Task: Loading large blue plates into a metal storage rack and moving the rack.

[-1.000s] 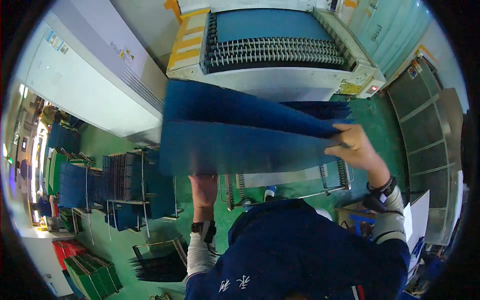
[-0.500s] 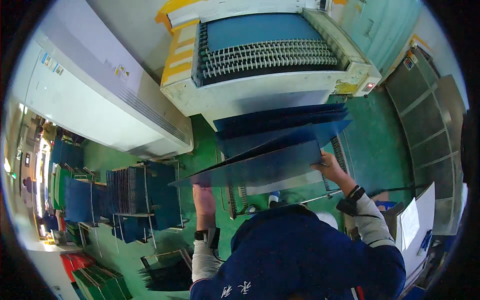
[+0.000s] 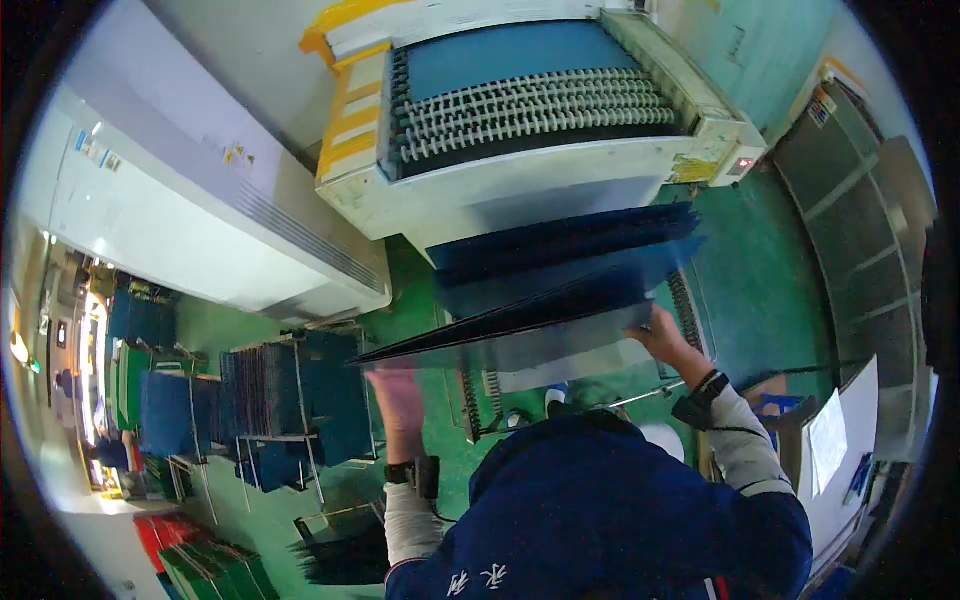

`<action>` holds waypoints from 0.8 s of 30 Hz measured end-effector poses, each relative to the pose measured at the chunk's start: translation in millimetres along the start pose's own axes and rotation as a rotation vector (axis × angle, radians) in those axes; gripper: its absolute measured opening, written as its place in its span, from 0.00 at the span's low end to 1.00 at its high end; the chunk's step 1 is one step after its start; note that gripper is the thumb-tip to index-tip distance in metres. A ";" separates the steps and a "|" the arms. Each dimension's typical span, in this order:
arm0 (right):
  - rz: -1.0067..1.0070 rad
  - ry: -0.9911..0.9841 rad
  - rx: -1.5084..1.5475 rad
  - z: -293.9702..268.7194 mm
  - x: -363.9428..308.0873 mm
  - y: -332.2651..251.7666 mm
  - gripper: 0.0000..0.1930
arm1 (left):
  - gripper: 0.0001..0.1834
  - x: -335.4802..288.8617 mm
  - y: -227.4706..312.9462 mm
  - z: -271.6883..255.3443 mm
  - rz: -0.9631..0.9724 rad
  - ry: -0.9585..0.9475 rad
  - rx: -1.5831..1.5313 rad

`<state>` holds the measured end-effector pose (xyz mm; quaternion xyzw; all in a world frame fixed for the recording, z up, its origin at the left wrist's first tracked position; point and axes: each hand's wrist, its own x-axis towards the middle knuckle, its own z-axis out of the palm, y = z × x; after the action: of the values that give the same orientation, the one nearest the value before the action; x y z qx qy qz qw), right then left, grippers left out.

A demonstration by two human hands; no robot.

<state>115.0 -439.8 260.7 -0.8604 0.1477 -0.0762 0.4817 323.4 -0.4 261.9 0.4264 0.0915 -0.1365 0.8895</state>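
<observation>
I hold a thin dark blue panel point(image 3: 510, 325) slantwise in front of my body. Its broad face is tipped so that mostly its long edge shows. My left hand point(image 3: 398, 400), slightly blurred, is closed at its lower left end, the fingertips hidden by the panel. At the right end, my right hand point(image 3: 665, 338) grips the corner, its thumb and fingers partly showing. Just beyond stand several more dark blue panels point(image 3: 540, 245), upright and leaning in a wire rack point(image 3: 682, 310). The held panel overlaps them in view, and I cannot tell whether it touches them.
Ahead is a roller conveyor machine point(image 3: 525, 160) with a blue panel point(image 3: 520, 58) lying on its rollers. A tall white cabinet unit point(image 3: 200, 200) stands at left, and racks of dark panels point(image 3: 262, 390) below it. A board with a white paper point(image 3: 828, 440) is at right.
The held panel has tilted, its broad face turning from view so its edge shows more. Both hands stay on its ends. The whole view has shifted slightly.
</observation>
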 end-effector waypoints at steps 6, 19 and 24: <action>-0.124 -0.016 -0.090 3.3 13.0 12.8 0.20 | 0.31 0.4 64.5 37.5 0.150 -0.038 -0.065; 0.110 0.021 0.229 -4.6 -3.8 -16.3 0.23 | 0.15 -1.9 73.8 88.3 0.202 0.160 0.376; 0.155 0.006 0.550 -30.4 -18.0 -29.3 0.28 | 0.12 -10.2 59.8 122.4 0.241 0.178 0.332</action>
<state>94.9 -444.0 301.7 -0.6833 0.1884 -0.0788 0.7010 338.6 -58.8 384.5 0.5853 0.0941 -0.0041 0.8053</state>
